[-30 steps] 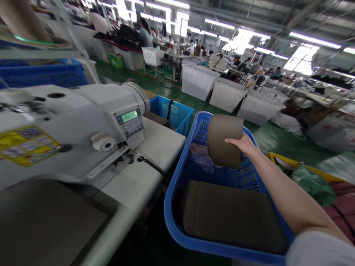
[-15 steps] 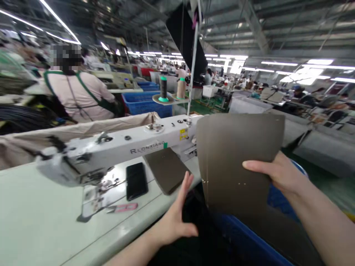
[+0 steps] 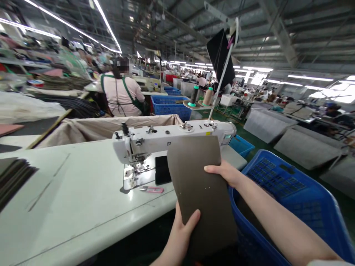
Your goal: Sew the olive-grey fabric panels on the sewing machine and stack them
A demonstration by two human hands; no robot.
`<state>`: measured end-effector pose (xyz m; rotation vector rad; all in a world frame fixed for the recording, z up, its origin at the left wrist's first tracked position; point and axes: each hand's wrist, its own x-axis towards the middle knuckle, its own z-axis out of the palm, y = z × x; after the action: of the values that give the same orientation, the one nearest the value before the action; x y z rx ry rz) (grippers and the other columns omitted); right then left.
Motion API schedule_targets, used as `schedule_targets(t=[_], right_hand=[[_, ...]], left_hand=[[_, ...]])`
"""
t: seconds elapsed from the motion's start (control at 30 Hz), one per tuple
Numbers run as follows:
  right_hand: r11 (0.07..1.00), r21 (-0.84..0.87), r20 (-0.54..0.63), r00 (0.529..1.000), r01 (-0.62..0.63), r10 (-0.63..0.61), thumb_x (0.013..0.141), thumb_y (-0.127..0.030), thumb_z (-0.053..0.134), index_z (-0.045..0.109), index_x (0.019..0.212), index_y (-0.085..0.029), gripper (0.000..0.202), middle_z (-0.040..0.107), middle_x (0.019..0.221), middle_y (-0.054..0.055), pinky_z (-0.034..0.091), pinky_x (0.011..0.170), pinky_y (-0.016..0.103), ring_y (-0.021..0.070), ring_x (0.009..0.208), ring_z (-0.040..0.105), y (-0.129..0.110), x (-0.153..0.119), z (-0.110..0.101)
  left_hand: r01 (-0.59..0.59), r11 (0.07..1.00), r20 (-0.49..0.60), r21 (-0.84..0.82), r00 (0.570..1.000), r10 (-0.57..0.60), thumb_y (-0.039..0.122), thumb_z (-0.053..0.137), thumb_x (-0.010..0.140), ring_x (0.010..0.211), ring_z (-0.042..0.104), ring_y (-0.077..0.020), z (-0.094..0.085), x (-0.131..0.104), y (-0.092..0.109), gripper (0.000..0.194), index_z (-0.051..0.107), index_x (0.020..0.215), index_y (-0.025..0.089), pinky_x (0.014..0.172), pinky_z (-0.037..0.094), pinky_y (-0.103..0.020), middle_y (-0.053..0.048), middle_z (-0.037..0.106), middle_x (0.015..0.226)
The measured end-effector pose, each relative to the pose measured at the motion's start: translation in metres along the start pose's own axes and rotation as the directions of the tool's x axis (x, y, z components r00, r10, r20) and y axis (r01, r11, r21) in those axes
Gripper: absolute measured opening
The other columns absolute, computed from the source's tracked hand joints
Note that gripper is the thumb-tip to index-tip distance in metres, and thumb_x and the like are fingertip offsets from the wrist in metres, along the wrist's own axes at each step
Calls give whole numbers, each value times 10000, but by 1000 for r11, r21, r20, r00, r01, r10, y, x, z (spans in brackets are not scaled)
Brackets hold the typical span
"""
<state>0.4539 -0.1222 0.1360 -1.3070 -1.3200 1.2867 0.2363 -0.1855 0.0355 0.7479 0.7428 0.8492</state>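
A long grey-brown fabric panel (image 3: 198, 162) hangs upright in front of me, with small pale marks across its middle. My right hand (image 3: 227, 173) grips its right edge, thumb on the near face. Lower down, my left hand (image 3: 183, 229) is closed on the left edge, its thumb also on the near face. Behind the panel stands a white sewing machine (image 3: 155, 136), partly covered by it. A black phone (image 3: 162, 170) lies beside the machine's needle area, half hidden by the panel. Pink-handled thread snips (image 3: 154, 189) rest on the pale table (image 3: 83, 207).
To my right stands a large blue plastic basket (image 3: 288, 177) with dark material inside. A stack of dark panels (image 3: 13, 181) lies at the table's left. Thread cones (image 3: 208, 96) stand behind the machine. A person (image 3: 122, 92) sits beyond, back turned.
My left hand has gone from open and apart to gripping the panel's left edge. The panel has moved left, before the machine. My view has swung, showing more table and basket.
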Motion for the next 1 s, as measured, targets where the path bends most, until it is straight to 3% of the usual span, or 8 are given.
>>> schedule_targets(t=[0.1,0.23,0.33,0.47,0.57,0.7,0.83,1.0], right_hand=[[960,-278,24,1000,26,-20,887,-636,439,648,1168,-207,554,733,1015,85,545,850,464,285,939,688,37,23,-10],[911,-401,-17,994,94,-110,913,-647,364,661,1177,-248,563,667,1208,64,368,1094,441,273,1246,520,79,40,-20],[871,-466,-22,982,154,-186,948,-613,273,622,1243,-248,584,595,1321,57,294,1142,437,251,1312,449,103,44,-29],[822,-522,18,966,229,-257,896,-608,426,619,1250,-226,555,536,1389,72,252,1160,444,270,1334,418,127,49,-42],[799,-532,63,955,279,-291,830,-548,570,627,1238,-239,515,531,1395,56,290,1143,411,265,1337,415,137,52,-49],[785,-534,56,940,314,-337,844,-394,570,615,1243,-255,425,548,1375,46,346,1108,399,250,1314,445,137,49,-50],[807,-519,-49,933,280,-355,800,-232,540,615,1231,-235,438,606,1294,58,424,1029,409,258,1221,533,136,46,-46],[866,-455,-150,941,208,-305,738,-197,524,671,1118,-211,408,664,1183,31,437,993,392,253,1156,570,137,44,-46]], left_hand=[[127,986,-18,-111,991,-130,417,681,832,1185,582,-296,-2,3,0,851,179,1508,294,992,475,-407,-103,569,1343],[229,948,-20,-223,971,-239,435,678,834,1146,613,-289,-9,8,-4,774,272,1476,287,963,498,-405,-117,587,1323],[268,924,-5,-272,960,-280,446,684,825,1104,638,-293,-11,12,3,718,367,1435,239,934,518,-407,-138,628,1262],[266,930,-35,-254,958,-284,450,697,809,992,687,-304,-5,30,30,654,482,1363,178,854,561,-414,-165,684,1141],[199,964,-94,-175,971,-218,419,706,808,914,711,-282,-2,61,53,602,525,1323,164,802,583,-384,-157,712,1056],[143,988,-185,-54,971,-151,355,722,804,809,726,-248,-2,112,77,528,565,1262,145,736,599,-343,-134,734,947],[179,984,-181,-1,968,-176,340,738,786,737,727,-247,-2,153,90,440,632,1150,117,684,606,-341,-138,739,856],[204,978,-200,54,961,-189,320,778,738,705,724,-262,-1,178,95,384,674,1041,108,632,602,-346,-145,738,804]])
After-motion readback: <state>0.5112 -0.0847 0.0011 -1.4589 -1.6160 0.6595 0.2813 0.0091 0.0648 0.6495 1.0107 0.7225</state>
